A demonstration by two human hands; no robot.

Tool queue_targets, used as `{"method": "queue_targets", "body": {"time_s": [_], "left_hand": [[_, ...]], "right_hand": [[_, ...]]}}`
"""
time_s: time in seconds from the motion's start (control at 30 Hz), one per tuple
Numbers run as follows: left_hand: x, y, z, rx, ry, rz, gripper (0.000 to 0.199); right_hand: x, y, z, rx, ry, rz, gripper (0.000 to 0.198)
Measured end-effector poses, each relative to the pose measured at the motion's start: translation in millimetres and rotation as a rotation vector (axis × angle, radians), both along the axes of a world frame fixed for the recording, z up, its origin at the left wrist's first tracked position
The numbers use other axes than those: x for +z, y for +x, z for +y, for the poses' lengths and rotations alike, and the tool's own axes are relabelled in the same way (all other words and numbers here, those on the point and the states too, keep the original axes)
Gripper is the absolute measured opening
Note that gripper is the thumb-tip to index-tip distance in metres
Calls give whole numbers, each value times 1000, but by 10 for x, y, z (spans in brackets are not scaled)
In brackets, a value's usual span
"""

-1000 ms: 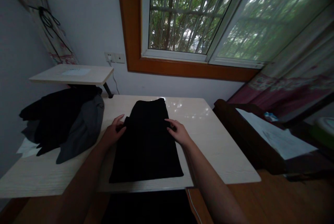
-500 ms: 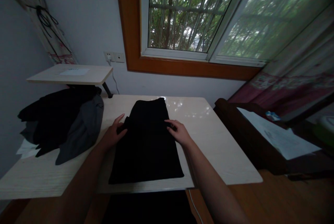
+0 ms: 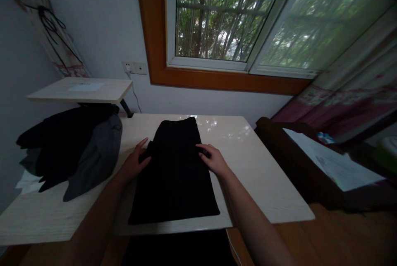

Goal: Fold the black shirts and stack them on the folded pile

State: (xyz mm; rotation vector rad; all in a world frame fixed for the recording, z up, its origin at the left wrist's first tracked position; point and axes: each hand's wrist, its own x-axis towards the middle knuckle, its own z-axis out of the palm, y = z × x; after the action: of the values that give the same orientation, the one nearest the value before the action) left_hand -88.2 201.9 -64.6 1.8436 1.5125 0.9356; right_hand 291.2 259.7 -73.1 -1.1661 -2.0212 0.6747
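Note:
A black garment [image 3: 175, 175], folded into a long flat shape, lies on the pale table with its wider end at the front edge. Which kind of garment it is cannot be made out. At its left edge rests my left hand [image 3: 135, 161], thumb and forefinger spread apart, touching a small flap of the cloth. My right hand [image 3: 214, 159] touches the opposite edge at about the same height, its thumb and fingers apart. The cloth lies flat between both hands, and some fingertips are lost against the black fabric.
A heap of black and grey clothes [image 3: 77, 146] lies at the left, partly under a small raised shelf [image 3: 80, 90]. The pale table [image 3: 254, 175] extends to the right. Beyond it stands dark furniture with a white sheet [image 3: 328, 158]. A window [image 3: 229, 17] is behind.
The view has shifted slightly. Both hands stay at the garment's side edges, and the garment keeps its shape and place.

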Motion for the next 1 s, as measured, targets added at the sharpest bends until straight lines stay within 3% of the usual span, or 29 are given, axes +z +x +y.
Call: {"method": "queue_targets", "body": {"time_s": [1.0], "left_hand": [[-27, 24, 57, 53, 37, 33, 68]], "right_hand": [[13, -23, -63, -20, 72, -53, 36]]}}
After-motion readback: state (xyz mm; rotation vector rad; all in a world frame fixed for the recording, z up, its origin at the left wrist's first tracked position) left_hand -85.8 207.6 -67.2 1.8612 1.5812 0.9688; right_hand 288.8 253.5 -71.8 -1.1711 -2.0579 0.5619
